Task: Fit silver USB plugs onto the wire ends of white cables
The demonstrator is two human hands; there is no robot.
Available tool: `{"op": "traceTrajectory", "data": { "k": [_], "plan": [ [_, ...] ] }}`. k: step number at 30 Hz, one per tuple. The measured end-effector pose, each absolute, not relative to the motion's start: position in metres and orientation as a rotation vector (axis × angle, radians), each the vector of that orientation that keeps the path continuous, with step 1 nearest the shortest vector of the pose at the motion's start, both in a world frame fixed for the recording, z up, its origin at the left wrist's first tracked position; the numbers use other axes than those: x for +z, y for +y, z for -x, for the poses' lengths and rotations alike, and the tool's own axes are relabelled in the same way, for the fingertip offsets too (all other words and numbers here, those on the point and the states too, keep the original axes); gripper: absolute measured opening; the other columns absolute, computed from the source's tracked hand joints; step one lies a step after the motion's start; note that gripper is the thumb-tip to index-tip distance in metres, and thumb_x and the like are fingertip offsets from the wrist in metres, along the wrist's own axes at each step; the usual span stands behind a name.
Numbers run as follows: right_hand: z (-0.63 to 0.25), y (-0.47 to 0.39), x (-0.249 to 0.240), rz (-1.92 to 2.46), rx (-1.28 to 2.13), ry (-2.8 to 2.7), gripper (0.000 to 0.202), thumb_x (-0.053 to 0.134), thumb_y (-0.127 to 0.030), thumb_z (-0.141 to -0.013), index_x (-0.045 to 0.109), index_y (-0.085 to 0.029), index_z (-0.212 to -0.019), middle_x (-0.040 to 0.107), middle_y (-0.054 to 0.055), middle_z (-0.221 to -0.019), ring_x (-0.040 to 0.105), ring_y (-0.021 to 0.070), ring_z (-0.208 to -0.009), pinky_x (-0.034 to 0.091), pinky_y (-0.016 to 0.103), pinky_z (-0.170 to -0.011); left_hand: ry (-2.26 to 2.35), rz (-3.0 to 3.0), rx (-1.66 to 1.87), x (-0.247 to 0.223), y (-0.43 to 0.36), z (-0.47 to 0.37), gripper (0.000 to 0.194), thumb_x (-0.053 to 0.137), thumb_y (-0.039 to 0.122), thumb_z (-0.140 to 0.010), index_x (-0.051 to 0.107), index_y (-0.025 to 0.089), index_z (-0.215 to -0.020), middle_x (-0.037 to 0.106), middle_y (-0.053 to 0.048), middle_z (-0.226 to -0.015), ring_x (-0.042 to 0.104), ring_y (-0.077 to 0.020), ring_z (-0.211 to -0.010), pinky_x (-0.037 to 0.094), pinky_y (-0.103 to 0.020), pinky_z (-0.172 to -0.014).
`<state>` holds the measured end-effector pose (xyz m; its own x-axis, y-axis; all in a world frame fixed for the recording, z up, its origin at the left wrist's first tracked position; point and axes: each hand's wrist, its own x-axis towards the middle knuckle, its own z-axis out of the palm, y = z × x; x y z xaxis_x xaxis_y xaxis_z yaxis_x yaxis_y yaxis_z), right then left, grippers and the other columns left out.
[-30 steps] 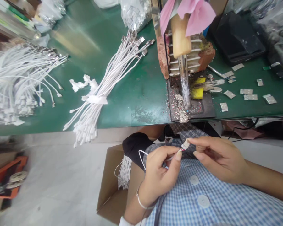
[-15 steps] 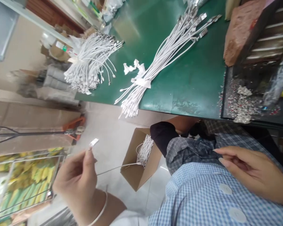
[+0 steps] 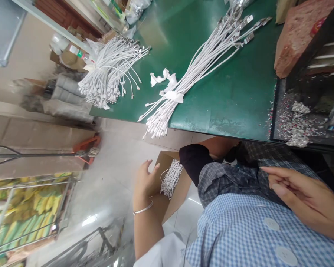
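My left hand, with a white bangle on its wrist, is over the near left side of an open cardboard box. Its thumb and fingers are apart and nothing is in them. Inside the box lies a pile of white USB cables. In front of my checked shirt hovers my right hand, index finger stretched out and the others loosely curled, with a gap to the thumb. I see nothing held there. On the green table rests a bundle of white USB cables with a white wrap around it.
A second, thicker bunch of white cables sits at the table's left end. Torn white scraps lie between the bunches. A brick and a dark tray with small bits are at the right. A wire rack stands lower left.
My left hand has moved right to the box and opened, letting go of the white USB cable it held. The right hand has shifted slightly right and stays empty.
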<state>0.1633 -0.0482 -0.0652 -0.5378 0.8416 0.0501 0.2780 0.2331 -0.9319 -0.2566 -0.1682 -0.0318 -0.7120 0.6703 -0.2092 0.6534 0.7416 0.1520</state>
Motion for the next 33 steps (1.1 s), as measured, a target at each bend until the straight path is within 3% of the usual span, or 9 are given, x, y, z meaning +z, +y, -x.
{"op": "traceTrajectory", "data": {
  "k": [4, 9, 12, 16, 18, 21, 24, 27, 33],
  "plan": [
    [-0.155, -0.049, -0.065, 1.032, 1.163, -1.965, 0.028, 0.047, -0.041, -0.099, 0.07, -0.026, -0.103, 0.077, 0.004, -0.081, 0.073, 0.0199, -0.062, 0.062, 0.029, -0.052, 2.612, -1.333, 0.305, -0.007, -0.14, 0.225, 0.045, 0.057, 0.047, -0.09, 0.063, 0.017, -0.124, 0.063, -0.016, -0.136, 0.055, -0.0305, -0.131, 0.045, -0.046, -0.109],
    [-0.143, -0.061, -0.075, 0.902, 1.343, -2.019, 0.028, 0.047, -0.031, -0.098, 0.073, -0.024, -0.101, 0.079, 0.005, -0.092, 0.077, 0.0197, -0.081, 0.063, 0.026, -0.067, 2.233, -2.032, 0.827, 0.013, -0.084, 0.188, 0.018, 0.062, 0.033, -0.091, 0.069, 0.02, -0.101, 0.074, -0.009, -0.104, 0.069, -0.0226, -0.099, 0.055, -0.039, -0.091],
    [-0.139, -0.071, -0.084, 0.881, 1.542, -2.089, 0.027, 0.048, -0.032, -0.097, 0.073, -0.022, -0.1, 0.078, 0.006, -0.092, 0.075, 0.0196, -0.082, 0.062, 0.028, -0.071, 2.115, -2.197, 0.823, 0.016, -0.04, 0.18, 0.013, 0.059, 0.028, -0.092, 0.069, 0.019, -0.094, 0.073, -0.007, -0.095, 0.069, -0.0201, -0.091, 0.054, -0.035, -0.085],
    [-0.136, -0.081, -0.094, 0.873, 1.699, -2.214, 0.024, 0.049, -0.031, -0.094, 0.071, -0.021, -0.093, 0.072, 0.003, -0.078, 0.07, 0.0189, -0.07, 0.057, 0.03, -0.064, 2.145, -2.266, 0.726, 0.016, 0.02, 0.185, 0.012, 0.056, 0.023, -0.091, 0.065, 0.02, -0.083, 0.07, -0.007, -0.088, 0.066, -0.0219, -0.089, 0.051, -0.037, -0.087],
    [-0.136, -0.083, -0.097, 0.893, 1.714, -2.232, 0.022, 0.05, -0.03, -0.093, 0.07, -0.022, -0.089, 0.069, 0.002, -0.074, 0.067, 0.0186, -0.066, 0.054, 0.03, -0.062, 2.191, -2.27, 0.671, 0.015, 0.046, 0.189, 0.008, 0.057, 0.019, -0.087, 0.065, 0.019, -0.087, 0.069, -0.009, -0.093, 0.065, -0.0249, -0.094, 0.049, -0.04, -0.091],
    [-0.137, -0.083, -0.098, 0.931, 1.701, -2.214, 0.019, 0.052, -0.027, -0.09, 0.069, -0.022, -0.086, 0.068, 0.002, -0.073, 0.066, 0.0191, -0.066, 0.053, 0.03, -0.063, 2.265, -2.246, 0.59, 0.012, 0.077, 0.192, 0.016, 0.062, 0.018, -0.082, 0.065, 0.017, -0.098, 0.067, -0.013, -0.104, 0.062, -0.03, -0.103, 0.047, -0.044, -0.094],
    [-0.137, -0.08, -0.098, 0.963, 1.703, -2.219, 0.018, 0.051, -0.022, -0.087, 0.069, -0.021, -0.085, 0.069, 0.002, -0.076, 0.066, 0.0198, -0.07, 0.052, 0.03, -0.065, 2.31, -2.207, 0.541, 0.007, 0.099, 0.19, 0.018, 0.067, 0.02, -0.079, 0.065, 0.018, -0.097, 0.065, -0.013, -0.105, 0.06, -0.0317, -0.106, 0.046, -0.044, -0.094],
    [-0.135, -0.077, -0.098, 0.999, 1.748, -2.225, 0.018, 0.051, -0.02, -0.085, 0.069, -0.019, -0.085, 0.069, 0.004, -0.078, 0.066, 0.0203, -0.073, 0.051, 0.03, -0.067, 2.319, -2.173, 0.561, 0.009, 0.114, 0.188, 0.005, 0.067, 0.02, -0.078, 0.063, 0.019, -0.08, 0.066, -0.009, -0.09, 0.062, -0.0285, -0.096, 0.047, -0.04, -0.087],
    [-0.135, -0.074, -0.101, 1.078, 1.899, -2.195, 0.015, 0.053, -0.023, -0.085, 0.067, -0.019, -0.081, 0.066, 0.004, -0.078, 0.062, 0.0195, -0.075, 0.046, 0.03, -0.069, 2.338, -2.039, 0.95, 0.063, 0.135, 0.202, 0.016, 0.057, 0.022, -0.084, 0.054, 0.019, -0.068, 0.056, 0.001, -0.06, 0.055, -0.0162, -0.061, 0.045, -0.029, -0.064]
  ]
}}
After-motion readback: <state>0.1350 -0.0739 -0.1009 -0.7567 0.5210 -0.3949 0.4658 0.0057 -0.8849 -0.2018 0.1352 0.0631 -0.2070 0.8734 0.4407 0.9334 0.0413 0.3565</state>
